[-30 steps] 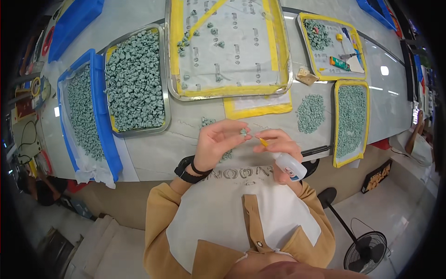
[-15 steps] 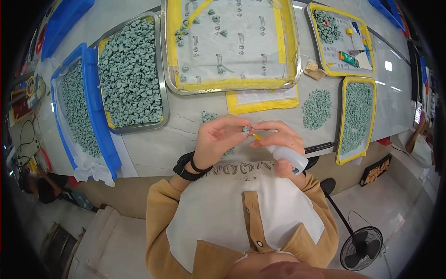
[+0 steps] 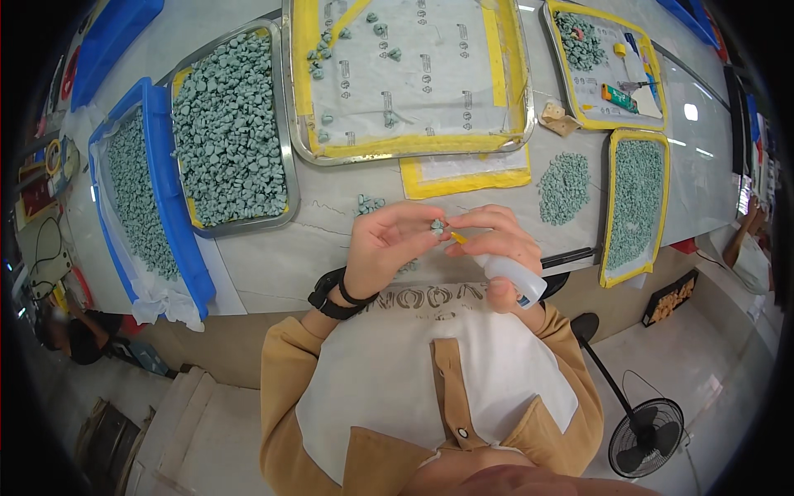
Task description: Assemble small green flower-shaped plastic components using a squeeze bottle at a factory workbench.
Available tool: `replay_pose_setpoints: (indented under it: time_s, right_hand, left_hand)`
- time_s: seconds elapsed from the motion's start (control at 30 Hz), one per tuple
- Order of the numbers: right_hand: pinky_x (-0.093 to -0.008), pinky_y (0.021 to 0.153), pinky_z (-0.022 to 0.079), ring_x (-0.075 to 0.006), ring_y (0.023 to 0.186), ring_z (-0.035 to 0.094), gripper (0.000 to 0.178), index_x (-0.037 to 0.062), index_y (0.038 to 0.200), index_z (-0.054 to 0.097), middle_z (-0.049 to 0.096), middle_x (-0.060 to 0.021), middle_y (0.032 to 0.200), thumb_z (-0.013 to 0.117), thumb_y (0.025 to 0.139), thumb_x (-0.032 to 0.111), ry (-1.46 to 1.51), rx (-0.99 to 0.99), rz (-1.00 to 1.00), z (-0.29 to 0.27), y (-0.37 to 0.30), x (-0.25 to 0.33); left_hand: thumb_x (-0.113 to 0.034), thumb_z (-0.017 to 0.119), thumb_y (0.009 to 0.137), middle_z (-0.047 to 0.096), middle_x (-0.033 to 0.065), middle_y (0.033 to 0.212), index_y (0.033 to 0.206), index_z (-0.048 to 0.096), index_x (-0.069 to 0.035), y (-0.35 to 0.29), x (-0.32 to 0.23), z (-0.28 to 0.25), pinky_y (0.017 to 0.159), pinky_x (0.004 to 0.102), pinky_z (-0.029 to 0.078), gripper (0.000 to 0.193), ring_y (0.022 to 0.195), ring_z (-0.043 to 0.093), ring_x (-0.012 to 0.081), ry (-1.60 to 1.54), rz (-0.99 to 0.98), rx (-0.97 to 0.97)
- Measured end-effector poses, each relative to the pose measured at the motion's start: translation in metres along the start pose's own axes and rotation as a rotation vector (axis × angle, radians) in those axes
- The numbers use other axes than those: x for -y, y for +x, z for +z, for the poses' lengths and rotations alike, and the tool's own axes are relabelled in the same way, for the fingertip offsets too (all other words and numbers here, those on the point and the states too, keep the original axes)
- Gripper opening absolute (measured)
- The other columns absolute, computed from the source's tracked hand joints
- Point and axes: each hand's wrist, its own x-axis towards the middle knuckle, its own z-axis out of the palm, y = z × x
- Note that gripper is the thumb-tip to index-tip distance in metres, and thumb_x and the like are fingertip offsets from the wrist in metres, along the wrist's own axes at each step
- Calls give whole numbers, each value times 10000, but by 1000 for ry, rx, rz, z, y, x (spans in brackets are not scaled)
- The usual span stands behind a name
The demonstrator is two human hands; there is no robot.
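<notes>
Between thumb and fingertips, my left hand [image 3: 374, 245] pinches a small grey-green piece [image 3: 437, 226]. My right hand [image 3: 503, 236] wraps round a white squeeze bottle [image 3: 514, 279], whose yellow nozzle [image 3: 457, 238] points at that piece, close to it. The right index fingertip is at the piece too; whether it touches cannot be made out. Behind my left hand lies a small cluster of like pieces [image 3: 370, 204], and a few more pieces [image 3: 407, 267] show partly hidden below its fingers.
Ahead is a large yellow-edged tray [image 3: 430, 152] with scattered pieces. Leftward stand a heaped metal tray [image 3: 291, 186] and a blue bin [image 3: 169, 202]. To the right are loose pieces [image 3: 564, 188], a filled yellow-edged tray [image 3: 612, 207] and a tool tray [image 3: 571, 99]. A fan [image 3: 645, 438] stands below.
Both hands keep nearly the same pose, the piece and nozzle still close together. The trays sit slightly higher in the picture, a small shift of the whole view.
</notes>
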Motion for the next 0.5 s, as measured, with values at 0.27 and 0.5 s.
replay_pose_setpoints:
  time_s: [0.27, 0.5]
  right_hand:
    - [-456, 832, 487, -332, 867, 655, 383, 13, 891, 631, 676, -190, 978, 516, 910, 378, -99, 51, -15, -5, -2, 1]
    - [-422, 884, 447, -330, 996, 569, 259, 41, 1011, 620, 631, -109, 977, 619, 764, 120, -476, 184, 101, -17, -7, -7]
  left_hand:
    - [64, 566, 872, 656, 155, 1078, 1157, 574, 67, 0, 2, 1, 869, 309, 537, 286, 964, 664, 201, 1, -2, 10]
    - [47, 577, 864, 633, 182, 1092, 1157, 575, 64, -5, 5, -3, 841, 297, 522, 294, 914, 657, 206, 7, 64, -117]
